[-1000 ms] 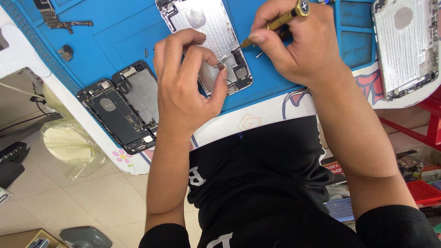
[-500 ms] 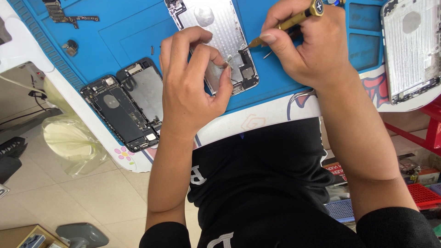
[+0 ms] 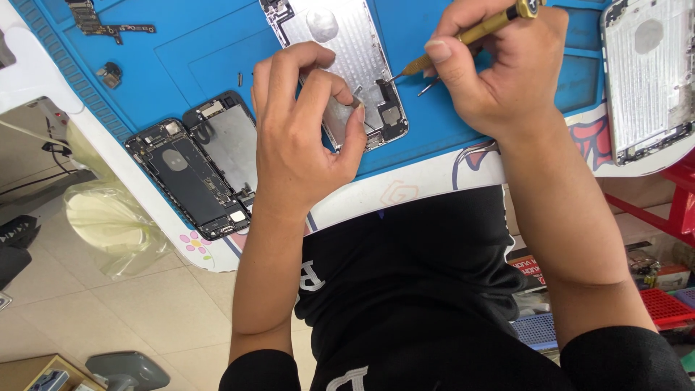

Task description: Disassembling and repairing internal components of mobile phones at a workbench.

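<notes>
**Screwdriver in the shell**

Left hand (image 3: 300, 137) pins the silver shell (image 3: 340, 65) flat at top centre of the blue mat (image 3: 181, 58), likely to stop it sliding. Right hand (image 3: 499, 69) pinches a gold screwdriver (image 3: 470, 32), tip in the shell's lower end. The shell looks gutted, bare metal. 1 opened phone (image 3: 195, 170) lies at left.

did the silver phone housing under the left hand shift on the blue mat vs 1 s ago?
No. The silver phone housing keeps its place against the blue mat and the dark opened phone; only the camera view shifts.
</notes>
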